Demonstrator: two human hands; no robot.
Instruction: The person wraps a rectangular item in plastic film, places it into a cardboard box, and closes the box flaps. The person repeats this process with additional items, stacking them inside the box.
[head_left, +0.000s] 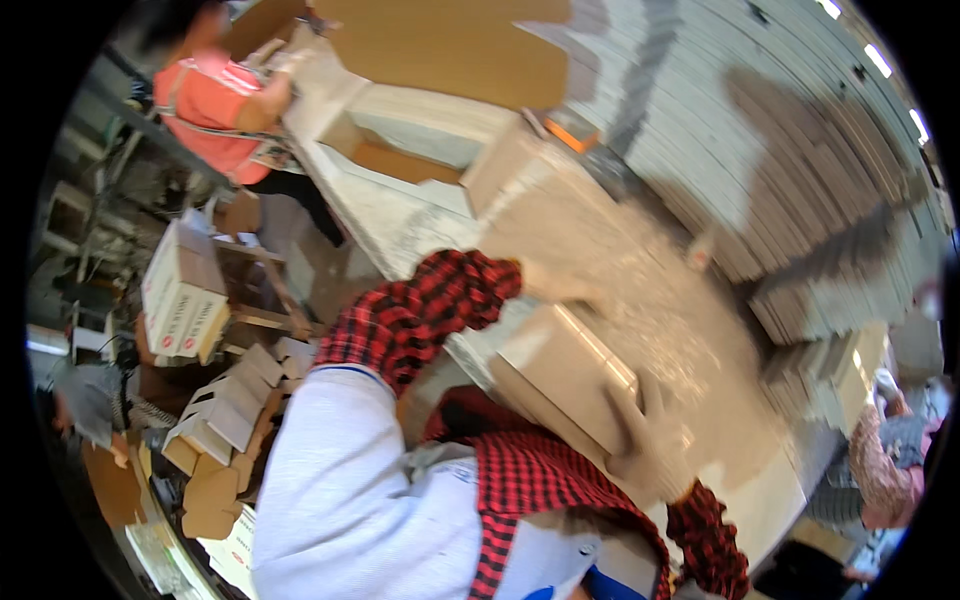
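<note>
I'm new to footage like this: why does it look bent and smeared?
Head view: a fisheye lens bows the stacked flat cardboard sheets toward a black rim; motion blur smears the left hand and right hand on the plain brown cardboard box; ceiling lights glare top right.

A cardboard box (560, 370) lies on the table (690, 330), flat box stacks (800, 200) behind, another box (185, 290) left.

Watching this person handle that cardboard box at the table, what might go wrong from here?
The cardboard box sits near the table's edge, held by the right hand at one end and the left hand at its far side; a slip might tip it off. Loose cartons piled on the floor beside the person could be a tripping hazard. The picture is blurred, so how firm the grip is cannot be told.
</note>
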